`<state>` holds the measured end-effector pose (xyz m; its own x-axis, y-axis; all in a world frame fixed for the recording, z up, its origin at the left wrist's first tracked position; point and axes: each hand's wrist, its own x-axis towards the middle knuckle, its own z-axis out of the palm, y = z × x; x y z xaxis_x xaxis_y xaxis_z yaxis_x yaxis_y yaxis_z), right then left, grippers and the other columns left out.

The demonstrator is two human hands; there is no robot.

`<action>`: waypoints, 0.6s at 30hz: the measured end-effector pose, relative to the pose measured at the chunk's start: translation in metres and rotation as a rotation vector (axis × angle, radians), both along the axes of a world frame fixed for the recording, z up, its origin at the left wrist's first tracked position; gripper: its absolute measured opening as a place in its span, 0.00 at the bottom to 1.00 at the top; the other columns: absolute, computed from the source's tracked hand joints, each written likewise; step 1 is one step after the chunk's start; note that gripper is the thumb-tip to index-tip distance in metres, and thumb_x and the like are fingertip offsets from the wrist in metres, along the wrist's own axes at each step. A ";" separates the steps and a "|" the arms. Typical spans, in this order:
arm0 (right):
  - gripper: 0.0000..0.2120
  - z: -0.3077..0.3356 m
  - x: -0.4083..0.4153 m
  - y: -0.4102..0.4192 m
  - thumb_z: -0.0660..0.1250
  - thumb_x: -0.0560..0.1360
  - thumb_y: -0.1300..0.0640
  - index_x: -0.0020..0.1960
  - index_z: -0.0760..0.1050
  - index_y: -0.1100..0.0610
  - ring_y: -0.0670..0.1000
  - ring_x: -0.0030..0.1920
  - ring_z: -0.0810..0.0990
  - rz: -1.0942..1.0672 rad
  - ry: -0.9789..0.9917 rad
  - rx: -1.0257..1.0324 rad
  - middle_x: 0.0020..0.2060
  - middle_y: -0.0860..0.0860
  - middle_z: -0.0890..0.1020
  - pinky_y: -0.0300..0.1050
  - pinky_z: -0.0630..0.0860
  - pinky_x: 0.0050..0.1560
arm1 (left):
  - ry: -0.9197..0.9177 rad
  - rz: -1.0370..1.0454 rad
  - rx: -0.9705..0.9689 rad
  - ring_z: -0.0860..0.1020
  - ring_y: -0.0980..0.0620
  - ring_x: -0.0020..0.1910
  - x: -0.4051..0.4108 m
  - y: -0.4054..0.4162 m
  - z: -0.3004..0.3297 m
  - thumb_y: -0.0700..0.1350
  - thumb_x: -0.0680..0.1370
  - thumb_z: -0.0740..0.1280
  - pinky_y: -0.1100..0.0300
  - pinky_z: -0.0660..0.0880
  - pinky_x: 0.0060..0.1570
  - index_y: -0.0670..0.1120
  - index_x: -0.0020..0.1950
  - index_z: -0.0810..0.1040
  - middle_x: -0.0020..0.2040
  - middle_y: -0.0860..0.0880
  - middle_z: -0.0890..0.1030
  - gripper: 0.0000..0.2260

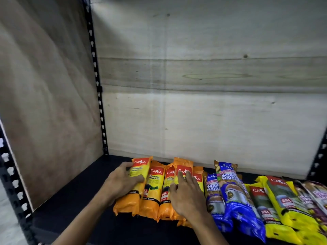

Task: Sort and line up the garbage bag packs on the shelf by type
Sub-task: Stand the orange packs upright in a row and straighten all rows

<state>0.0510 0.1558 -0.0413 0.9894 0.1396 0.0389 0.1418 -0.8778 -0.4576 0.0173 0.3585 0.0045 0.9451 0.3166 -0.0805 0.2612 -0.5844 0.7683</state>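
Several orange Casa garbage bag packs (pixel 152 188) lie side by side on the black shelf (pixel 74 206). My left hand (pixel 122 183) grips the leftmost orange pack (pixel 138 172), thumb across its front. My right hand (pixel 187 193) rests with straight fingers on an orange pack (pixel 183 165) that lies on top of the others. To the right lie two blue Single Handle packs (pixel 233 197), then yellow 25L packs (pixel 281 206), then purple packs (pixel 313 195) at the frame edge.
A pale wooden back panel (pixel 212 112) closes the shelf behind the packs. A brown board (pixel 44 94) forms the left wall. Black perforated uprights (pixel 99 96) stand at the corners. Bare black shelf lies left of the orange packs.
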 end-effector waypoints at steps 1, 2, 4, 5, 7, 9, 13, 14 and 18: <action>0.30 0.000 0.000 0.000 0.48 0.82 0.40 0.80 0.46 0.49 0.55 0.80 0.46 0.000 0.006 0.000 0.80 0.52 0.46 0.53 0.51 0.77 | -0.019 -0.018 -0.015 0.80 0.50 0.50 0.005 -0.009 0.000 0.55 0.71 0.75 0.49 0.80 0.52 0.52 0.73 0.63 0.58 0.48 0.78 0.35; 0.30 -0.001 0.001 -0.001 0.48 0.82 0.40 0.80 0.45 0.49 0.55 0.80 0.45 0.002 0.014 0.002 0.80 0.52 0.45 0.54 0.50 0.76 | -0.040 -0.031 -0.017 0.80 0.51 0.50 0.010 -0.018 -0.001 0.55 0.71 0.75 0.50 0.80 0.52 0.52 0.72 0.64 0.56 0.50 0.78 0.34; 0.30 -0.001 0.002 -0.002 0.48 0.82 0.40 0.80 0.45 0.48 0.54 0.80 0.44 0.009 0.032 0.012 0.80 0.51 0.44 0.55 0.49 0.76 | -0.067 -0.049 0.006 0.80 0.53 0.49 0.018 -0.032 -0.003 0.55 0.71 0.75 0.53 0.80 0.50 0.52 0.71 0.64 0.54 0.52 0.78 0.33; 0.30 0.000 0.003 -0.003 0.47 0.82 0.40 0.80 0.45 0.48 0.54 0.80 0.43 0.013 0.041 0.017 0.80 0.50 0.43 0.55 0.49 0.76 | -0.065 -0.056 0.018 0.80 0.53 0.49 0.021 -0.036 -0.005 0.55 0.71 0.75 0.53 0.80 0.50 0.52 0.71 0.65 0.54 0.52 0.78 0.32; 0.30 0.000 0.004 -0.006 0.47 0.82 0.40 0.80 0.44 0.47 0.53 0.79 0.43 0.022 0.054 0.027 0.80 0.49 0.43 0.57 0.49 0.76 | -0.057 -0.073 0.036 0.80 0.52 0.49 0.024 -0.041 -0.009 0.55 0.71 0.75 0.54 0.80 0.50 0.52 0.71 0.65 0.55 0.51 0.77 0.32; 0.29 -0.002 0.007 -0.007 0.46 0.82 0.41 0.80 0.44 0.46 0.52 0.79 0.43 0.034 0.061 0.040 0.80 0.49 0.43 0.59 0.50 0.76 | -0.066 -0.092 0.053 0.80 0.53 0.50 0.024 -0.043 -0.014 0.56 0.71 0.74 0.54 0.80 0.51 0.52 0.70 0.66 0.56 0.51 0.78 0.31; 0.27 -0.008 0.012 -0.010 0.44 0.83 0.42 0.80 0.48 0.45 0.50 0.79 0.42 0.067 0.063 0.049 0.80 0.46 0.44 0.61 0.48 0.75 | -0.124 -0.154 0.112 0.79 0.53 0.55 0.024 -0.042 -0.023 0.59 0.77 0.66 0.54 0.80 0.53 0.53 0.72 0.68 0.63 0.49 0.78 0.25; 0.27 -0.006 0.011 -0.011 0.44 0.83 0.42 0.80 0.47 0.45 0.49 0.79 0.42 0.073 0.071 0.060 0.80 0.46 0.43 0.61 0.47 0.75 | -0.132 -0.174 0.118 0.79 0.53 0.57 0.023 -0.042 -0.024 0.58 0.79 0.63 0.54 0.80 0.53 0.54 0.73 0.67 0.66 0.49 0.76 0.24; 0.27 0.004 0.002 -0.019 0.44 0.84 0.44 0.80 0.43 0.49 0.48 0.79 0.42 0.100 0.131 0.140 0.80 0.47 0.41 0.54 0.43 0.76 | -0.141 -0.202 0.093 0.81 0.54 0.51 0.023 -0.040 -0.030 0.55 0.81 0.60 0.56 0.82 0.47 0.55 0.76 0.65 0.66 0.49 0.76 0.22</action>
